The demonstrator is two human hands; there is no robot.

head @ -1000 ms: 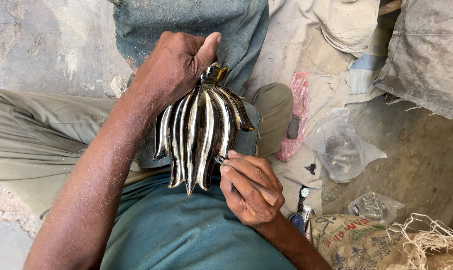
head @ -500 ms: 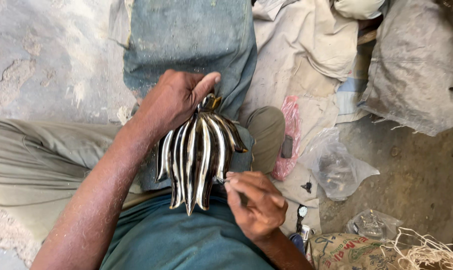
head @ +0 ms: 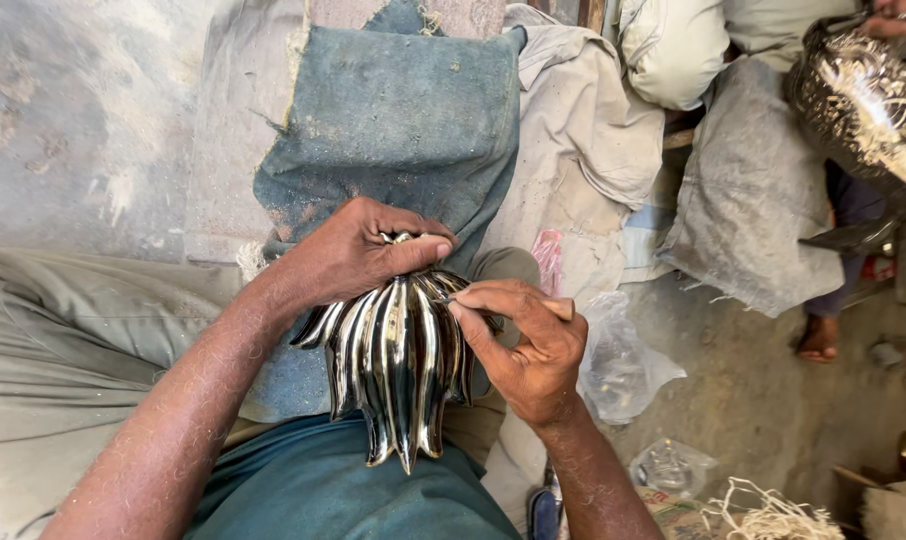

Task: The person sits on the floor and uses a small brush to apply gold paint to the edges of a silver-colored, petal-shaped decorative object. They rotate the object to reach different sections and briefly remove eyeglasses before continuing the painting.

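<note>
A person seated on the ground is seen from above, working a shiny, ribbed metal piece shaped like a cluster of pointed petals (head: 398, 365) held over the lap. The left hand (head: 348, 250) grips the piece at its top, fingers curled over the upper edge and the thumb pressed across the front. The right hand (head: 523, 345) is at the piece's right side, its fingers pinched around a thin tool with a pale wooden handle (head: 558, 307), whose tip touches one of the upper ribs. The petal points aim down toward the person's teal shirt (head: 313, 490). Beneath the piece lies a worn blue denim cloth (head: 393, 120), spread over the olive-trousered legs (head: 63, 340). Just right of the right hand lies a crumpled clear plastic bag (head: 623, 360) on the dusty floor. At the upper right another person, barefoot (head: 821, 338), holds a large shiny metal object (head: 858, 100), well apart from the work.
</note>
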